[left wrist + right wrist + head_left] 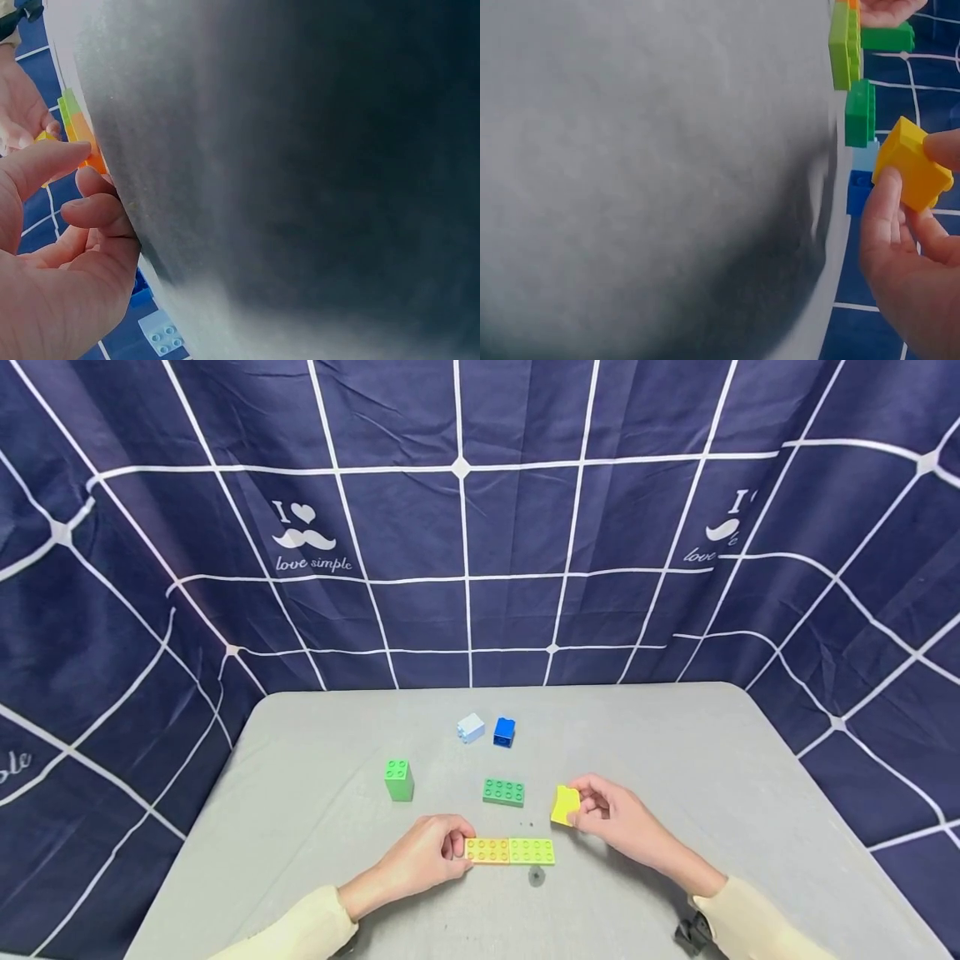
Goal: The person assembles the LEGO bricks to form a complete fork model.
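My left hand [427, 856] pinches the left end of an orange building brick [491, 857] on the table. A lime-green brick [532, 857] lies end to end with it, in one row. To the right, my right hand [618, 822] holds a yellow brick [564, 806] between thumb and fingers. In the right wrist view the yellow brick [911, 169] is tilted, one side facing the camera. Just beyond the row lies a dark green brick [503, 792], studs up. The left wrist view catches the orange brick [88, 142] at the thumb tip.
A tall bright green brick [400, 783] stands on the left of the grey table [315, 827]. Farther back are a light blue brick [471, 728] and a dark blue brick [504, 732]. A navy curtain with white lines [517, 527] hangs behind the table and at both sides.
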`<state>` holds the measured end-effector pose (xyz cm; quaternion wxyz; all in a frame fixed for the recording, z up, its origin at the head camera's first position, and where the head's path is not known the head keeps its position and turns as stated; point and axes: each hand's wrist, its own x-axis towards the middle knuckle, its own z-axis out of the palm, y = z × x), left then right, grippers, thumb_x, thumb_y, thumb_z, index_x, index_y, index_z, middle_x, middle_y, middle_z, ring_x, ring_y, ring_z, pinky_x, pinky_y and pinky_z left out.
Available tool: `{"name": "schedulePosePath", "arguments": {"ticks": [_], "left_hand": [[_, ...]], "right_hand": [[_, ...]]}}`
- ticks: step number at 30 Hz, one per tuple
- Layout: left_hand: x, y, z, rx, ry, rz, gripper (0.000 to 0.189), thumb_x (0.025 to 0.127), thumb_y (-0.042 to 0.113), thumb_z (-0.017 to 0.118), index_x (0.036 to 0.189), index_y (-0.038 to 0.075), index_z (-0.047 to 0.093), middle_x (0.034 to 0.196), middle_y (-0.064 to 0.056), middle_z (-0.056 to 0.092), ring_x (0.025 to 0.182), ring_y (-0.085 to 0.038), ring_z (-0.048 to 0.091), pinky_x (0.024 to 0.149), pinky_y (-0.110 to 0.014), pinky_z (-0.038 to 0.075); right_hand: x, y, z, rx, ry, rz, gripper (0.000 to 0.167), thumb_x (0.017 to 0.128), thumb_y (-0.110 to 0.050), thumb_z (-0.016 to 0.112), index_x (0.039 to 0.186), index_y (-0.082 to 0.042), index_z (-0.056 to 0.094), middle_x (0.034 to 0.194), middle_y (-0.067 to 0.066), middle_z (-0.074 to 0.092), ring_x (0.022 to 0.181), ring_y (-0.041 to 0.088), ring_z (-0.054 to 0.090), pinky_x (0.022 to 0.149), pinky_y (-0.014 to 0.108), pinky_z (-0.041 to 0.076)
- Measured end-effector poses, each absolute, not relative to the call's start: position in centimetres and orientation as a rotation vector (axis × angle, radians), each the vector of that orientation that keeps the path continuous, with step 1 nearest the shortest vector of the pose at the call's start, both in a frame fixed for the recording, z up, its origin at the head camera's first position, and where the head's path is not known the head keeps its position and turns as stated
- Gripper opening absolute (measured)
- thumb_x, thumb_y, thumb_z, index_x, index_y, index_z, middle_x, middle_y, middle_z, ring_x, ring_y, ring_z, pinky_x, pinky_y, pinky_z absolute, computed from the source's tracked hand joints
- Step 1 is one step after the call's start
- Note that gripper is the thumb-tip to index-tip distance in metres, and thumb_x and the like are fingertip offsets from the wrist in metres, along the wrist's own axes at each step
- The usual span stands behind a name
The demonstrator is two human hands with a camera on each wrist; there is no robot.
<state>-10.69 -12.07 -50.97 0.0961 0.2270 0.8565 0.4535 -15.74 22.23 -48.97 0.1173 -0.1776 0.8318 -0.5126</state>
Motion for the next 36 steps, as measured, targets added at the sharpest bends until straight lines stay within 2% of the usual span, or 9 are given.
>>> {"name": "schedulePosePath", "arguments": {"ticks": [24,36], "left_hand": [[-10.5,-12.0,-50.8,0.663,2.539,1.354,0.024,0.084,-0.007,0.085,0.101,0.005,0.074,0.078,0.005,0.062,0.069,0.0,0.052,0.065,-0.021,0.047],[-10.6,-12.0,-50.8,0.655,2.53,1.365,0.023,0.085,-0.007,0.085,0.1,0.005,0.074,0.077,0.005,0.061,0.068,-0.001,0.053,0.065,-0.021,0.047]], "right_hand": [[-13.8,22.1,-49.5,-0.629,2.328,-1.504,0.039,0.094,-0.002,0.076,0.131,0.003,0.067,0.104,0.008,0.066,0.089,0.014,0.063,0.074,0.023,0.054],[-13.2,22.1,-50.1,-0.694,2.364,-1.446,0.034,0.093,-0.001,0.077,0.125,-0.004,0.069,0.103,0.005,0.069,0.088,0.016,0.066,0.078,0.026,0.057]]}}
